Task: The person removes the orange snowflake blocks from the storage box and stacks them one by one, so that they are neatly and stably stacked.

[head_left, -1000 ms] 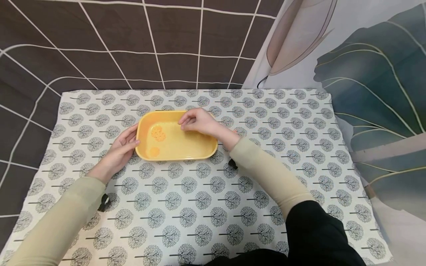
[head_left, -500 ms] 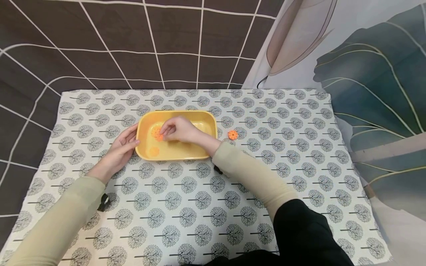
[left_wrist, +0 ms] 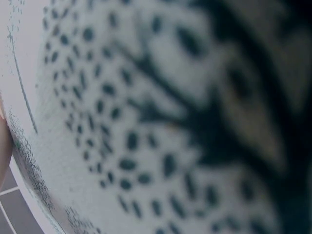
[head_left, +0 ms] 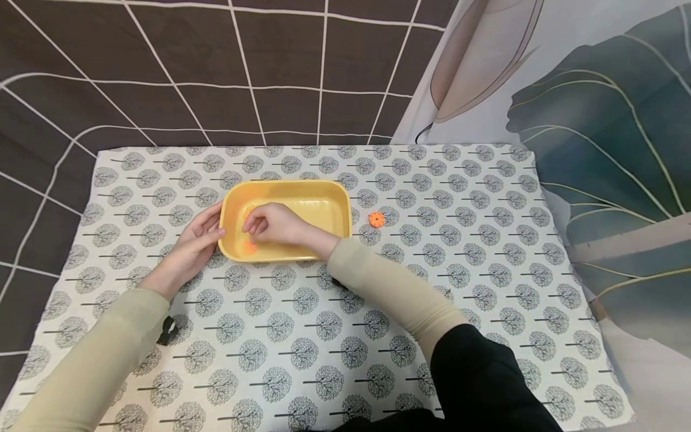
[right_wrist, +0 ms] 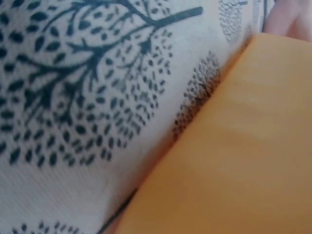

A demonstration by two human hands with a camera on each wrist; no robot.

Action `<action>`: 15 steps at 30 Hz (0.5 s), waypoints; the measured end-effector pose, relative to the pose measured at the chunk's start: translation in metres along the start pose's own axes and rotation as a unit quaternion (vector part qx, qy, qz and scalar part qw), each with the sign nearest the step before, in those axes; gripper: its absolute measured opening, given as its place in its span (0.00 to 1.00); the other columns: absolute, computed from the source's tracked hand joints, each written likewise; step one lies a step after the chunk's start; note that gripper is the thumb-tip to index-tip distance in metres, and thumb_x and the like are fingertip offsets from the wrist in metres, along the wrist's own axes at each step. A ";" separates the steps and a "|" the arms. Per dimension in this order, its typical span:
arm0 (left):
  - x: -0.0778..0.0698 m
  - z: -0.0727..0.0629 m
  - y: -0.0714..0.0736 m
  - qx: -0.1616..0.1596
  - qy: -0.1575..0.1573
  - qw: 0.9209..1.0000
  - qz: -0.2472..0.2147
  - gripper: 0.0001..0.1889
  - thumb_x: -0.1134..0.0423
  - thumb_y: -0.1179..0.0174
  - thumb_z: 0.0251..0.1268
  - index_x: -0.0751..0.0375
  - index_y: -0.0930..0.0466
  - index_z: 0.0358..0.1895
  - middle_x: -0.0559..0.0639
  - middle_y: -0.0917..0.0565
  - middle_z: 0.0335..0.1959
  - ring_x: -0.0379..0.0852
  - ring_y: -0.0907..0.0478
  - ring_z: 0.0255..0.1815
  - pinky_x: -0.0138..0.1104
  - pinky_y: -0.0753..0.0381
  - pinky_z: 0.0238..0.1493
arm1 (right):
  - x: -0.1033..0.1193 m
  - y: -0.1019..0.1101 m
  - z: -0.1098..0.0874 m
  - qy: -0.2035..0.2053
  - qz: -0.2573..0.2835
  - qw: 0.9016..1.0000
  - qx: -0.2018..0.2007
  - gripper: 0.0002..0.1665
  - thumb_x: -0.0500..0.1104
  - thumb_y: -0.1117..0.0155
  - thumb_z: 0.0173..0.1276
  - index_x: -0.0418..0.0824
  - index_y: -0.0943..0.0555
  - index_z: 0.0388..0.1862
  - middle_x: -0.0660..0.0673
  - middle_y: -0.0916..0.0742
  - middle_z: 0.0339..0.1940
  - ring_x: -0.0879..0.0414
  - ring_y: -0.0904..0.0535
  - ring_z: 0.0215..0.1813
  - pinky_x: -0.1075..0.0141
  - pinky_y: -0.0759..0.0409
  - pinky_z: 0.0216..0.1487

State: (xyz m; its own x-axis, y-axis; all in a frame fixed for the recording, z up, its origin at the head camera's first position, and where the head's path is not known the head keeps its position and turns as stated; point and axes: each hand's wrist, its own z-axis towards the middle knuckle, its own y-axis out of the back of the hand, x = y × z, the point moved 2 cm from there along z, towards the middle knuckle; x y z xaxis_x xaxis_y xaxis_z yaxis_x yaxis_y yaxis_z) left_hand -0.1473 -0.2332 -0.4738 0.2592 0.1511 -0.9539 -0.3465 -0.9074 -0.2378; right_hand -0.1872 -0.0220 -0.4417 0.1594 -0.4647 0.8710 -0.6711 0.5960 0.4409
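A yellow plastic tub (head_left: 318, 219) with rounded corners stands on the cloth in the head view. My left hand (head_left: 197, 243) holds its left end, thumb at the rim and fingers along the outside. Inside the tub, my right hand (head_left: 278, 225) reaches to the left part with curled fingers. An orange piece (head_left: 249, 246) shows just below those fingertips; more orange shows behind the hand, mostly covered. Whether the fingers pinch a piece cannot be told. Right of the tub lies an orange flower-shaped piece (head_left: 376, 219). The tub's outer wall (right_wrist: 253, 146) fills much of the right wrist view.
A white cloth (head_left: 335, 360) printed with grey trees covers the table. Behind it hangs dark brown fabric (head_left: 205, 48) with white grid lines. A leaf-patterned curtain (head_left: 594, 138) hangs at the right. The left wrist view (left_wrist: 122, 117) shows mostly blurred cloth.
My right hand has moved left and slightly down inside the tub, over the orange pieces. The flower-shaped piece at the right has come out from behind the wrist. My left hand stays put.
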 end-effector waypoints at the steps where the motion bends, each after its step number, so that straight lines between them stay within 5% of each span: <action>1: 0.000 0.000 0.000 0.000 0.000 1.000 0.001 0.38 0.75 0.50 0.80 0.60 0.54 0.87 0.56 0.60 0.90 0.53 0.61 0.92 0.29 0.46 0.88 | -0.001 -0.001 0.000 -0.001 -0.003 1.000 0.002 0.14 0.29 0.27 0.68 0.32 0.14 0.52 0.39 0.08 0.49 0.55 0.12 0.49 0.82 0.15 0.52; 15: 0.003 0.000 0.002 0.003 -0.008 1.000 -0.008 0.37 0.77 0.51 0.79 0.59 0.52 0.86 0.56 0.58 0.90 0.44 0.53 0.90 0.30 0.45 0.88 | -0.007 -0.013 0.005 0.019 -0.091 0.995 0.028 0.19 0.32 0.24 0.65 0.36 0.14 0.55 0.44 0.09 0.50 0.58 0.13 0.50 0.85 0.18 0.52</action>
State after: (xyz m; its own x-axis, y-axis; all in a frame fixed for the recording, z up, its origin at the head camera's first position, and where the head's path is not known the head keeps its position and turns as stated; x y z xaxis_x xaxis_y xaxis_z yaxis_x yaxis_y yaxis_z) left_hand -0.1472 -0.2350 -0.4772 0.2510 0.1719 -0.9526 -0.3475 -0.9025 -0.2544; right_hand -0.1833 -0.0295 -0.4551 0.3093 -0.5359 0.7856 -0.6679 0.4657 0.5806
